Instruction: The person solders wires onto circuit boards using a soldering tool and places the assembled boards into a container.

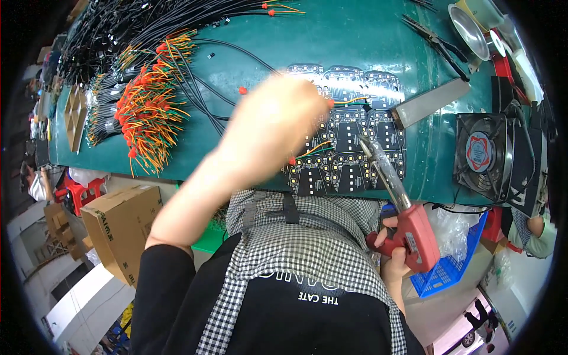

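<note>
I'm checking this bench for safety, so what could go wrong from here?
If the soldering gun in the right hand is hot, its tip over the circuit boards might scorch them or burn the nearby left hand. The thin orange wires lying across the boards could get snagged and tugged.

Boards [350, 129] — between cables [148, 112] and fan [482, 154]

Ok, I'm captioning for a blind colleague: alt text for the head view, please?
A person's right hand grips a red soldering gun, its tip over black printed circuit boards on a green table; the blurred left hand is over the boards' left side, its grip unclear. Black cables with orange wire ends lie at left; a fan stands at right.
</note>
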The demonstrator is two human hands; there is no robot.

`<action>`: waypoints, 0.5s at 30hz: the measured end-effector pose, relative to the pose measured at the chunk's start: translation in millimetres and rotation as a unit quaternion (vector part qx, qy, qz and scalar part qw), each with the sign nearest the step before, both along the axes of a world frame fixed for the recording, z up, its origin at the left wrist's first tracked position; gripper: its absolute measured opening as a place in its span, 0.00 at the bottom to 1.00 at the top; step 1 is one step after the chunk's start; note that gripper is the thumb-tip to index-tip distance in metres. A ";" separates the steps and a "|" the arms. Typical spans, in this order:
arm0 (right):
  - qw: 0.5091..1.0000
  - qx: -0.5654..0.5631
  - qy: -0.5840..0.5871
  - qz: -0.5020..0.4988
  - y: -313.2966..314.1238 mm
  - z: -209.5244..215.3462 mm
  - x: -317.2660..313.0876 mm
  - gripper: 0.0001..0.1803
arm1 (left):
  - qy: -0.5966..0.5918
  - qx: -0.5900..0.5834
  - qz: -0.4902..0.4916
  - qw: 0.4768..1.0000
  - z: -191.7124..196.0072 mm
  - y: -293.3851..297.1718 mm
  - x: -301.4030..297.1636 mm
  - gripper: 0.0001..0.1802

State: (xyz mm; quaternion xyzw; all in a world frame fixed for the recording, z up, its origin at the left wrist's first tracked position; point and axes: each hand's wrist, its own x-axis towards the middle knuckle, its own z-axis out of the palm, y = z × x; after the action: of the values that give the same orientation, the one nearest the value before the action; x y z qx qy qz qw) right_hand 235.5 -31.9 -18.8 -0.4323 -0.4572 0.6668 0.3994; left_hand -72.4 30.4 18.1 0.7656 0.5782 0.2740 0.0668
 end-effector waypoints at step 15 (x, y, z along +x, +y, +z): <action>0.998 0.007 0.011 -0.054 4.5 -3.4 14.9 0.40 | 0.071 0.141 0.030 0.987 -11.2 84.7 -36.0 0.08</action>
State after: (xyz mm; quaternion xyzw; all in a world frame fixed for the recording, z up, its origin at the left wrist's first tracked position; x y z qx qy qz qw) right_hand 250.4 -27.5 -22.3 -0.4462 -0.4333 0.6461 0.4425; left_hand -108.4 115.0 6.9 0.7668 0.5600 0.3001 -0.0913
